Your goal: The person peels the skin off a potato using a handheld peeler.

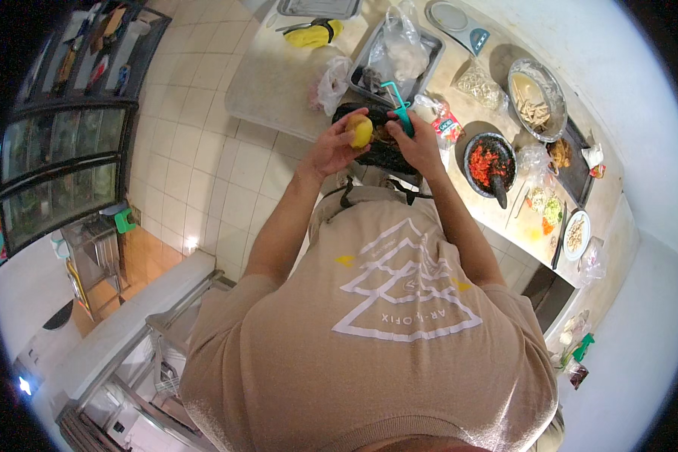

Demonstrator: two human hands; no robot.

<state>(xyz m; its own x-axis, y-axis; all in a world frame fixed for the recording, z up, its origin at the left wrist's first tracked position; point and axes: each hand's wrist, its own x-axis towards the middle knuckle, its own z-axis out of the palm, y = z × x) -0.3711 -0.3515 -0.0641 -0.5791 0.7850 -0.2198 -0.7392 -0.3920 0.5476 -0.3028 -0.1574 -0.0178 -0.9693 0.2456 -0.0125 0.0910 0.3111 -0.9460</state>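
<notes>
In my left hand is a smooth yellow potato, held up between the thumb and fingers. My right hand grips the teal handle of a peeler, its angled head pointing away from me. A short gap separates the peeler's head from the potato. Below both hands sits a black plastic bag at the table's near edge; its contents are mostly hidden by the hands. Just beyond it, a grey metal tray holds a clear plastic bag with pale contents.
To the right stand a stone mortar with red chili paste and a pestle, and a metal bowl of pale strips. A knife lies beside a white plate. A kitchen scale is at the back.
</notes>
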